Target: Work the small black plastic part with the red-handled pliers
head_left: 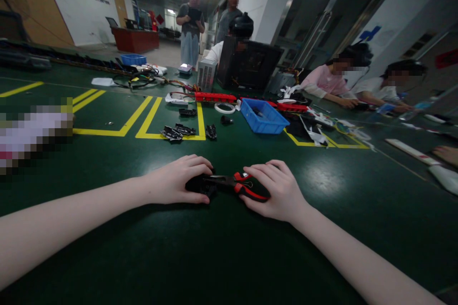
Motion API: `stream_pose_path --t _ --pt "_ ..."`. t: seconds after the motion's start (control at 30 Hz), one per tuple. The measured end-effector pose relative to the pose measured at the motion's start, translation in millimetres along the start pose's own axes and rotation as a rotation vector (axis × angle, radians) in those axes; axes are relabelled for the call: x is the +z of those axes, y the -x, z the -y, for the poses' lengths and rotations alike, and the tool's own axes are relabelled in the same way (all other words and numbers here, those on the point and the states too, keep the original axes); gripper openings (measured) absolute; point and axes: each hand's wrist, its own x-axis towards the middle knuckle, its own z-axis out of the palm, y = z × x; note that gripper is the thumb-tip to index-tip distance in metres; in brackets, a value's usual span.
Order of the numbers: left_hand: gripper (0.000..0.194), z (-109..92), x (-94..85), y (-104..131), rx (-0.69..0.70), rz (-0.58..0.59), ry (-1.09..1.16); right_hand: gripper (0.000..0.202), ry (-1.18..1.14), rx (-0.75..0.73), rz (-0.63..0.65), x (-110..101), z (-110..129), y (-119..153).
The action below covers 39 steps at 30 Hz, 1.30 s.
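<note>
My left hand [184, 178] is closed around a black plastic part [196, 184] on the green table, partly hidden by the fingers. From the right, my right hand [275, 189] grips a pair of pliers [250, 188] with red and black handles. Their dark long jaws point left and reach over the black part by my left thumb. Whether the jaws pinch the part I cannot tell. Beyond my hands lie several similar black parts [179, 132] near the yellow tape, and a small dark cylindrical piece [226, 119].
A blue bin [264, 116] stands past my hands, right of a white ring [224, 108]. Red strips [216, 97], cables [138, 79], a metal box [206, 75] and a large black case [246, 64] line the far side. Several people sit or stand around the table [214, 257].
</note>
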Motion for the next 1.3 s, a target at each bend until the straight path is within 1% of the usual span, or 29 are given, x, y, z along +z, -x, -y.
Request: stream_pose_path --t 0.1,0.43,0.6,0.7,0.9,1.07,1.3 --pt "0.046 -0.7 -0.2 0.1 -0.01 0.004 0.0 0.042 0.017 0.0 -0.001 -0.4 1.4 -0.4" --pt "0.046 1.4 3.1 0.2 0.02 -0.013 -0.046 0.043 0.059 -0.036 -0.007 -3.1 0.3 -1.3" --pt "0.047 0.1 2.1 1.8 -0.01 0.0 -0.017 0.041 0.044 -0.039 -0.007 -4.2 -0.4 -1.8" --pt "0.048 -1.1 1.0 2.0 -0.027 0.005 -0.037 0.043 0.042 -0.034 -0.013 -4.3 -1.0 -1.7" --pt "0.046 -1.9 0.6 0.5 -0.006 -0.031 -0.084 0.044 0.07 -0.026 -0.037 -3.9 -0.7 -1.9" --pt "0.046 -3.2 -0.1 -0.2 0.0 -0.042 -0.076 0.044 0.067 -0.018 -0.019 -5.9 -0.1 -1.9" --pt "0.042 -2.9 -0.8 1.8 -0.065 -0.027 -0.017 0.047 0.061 -0.009 -0.016 -5.6 -0.2 -1.4"
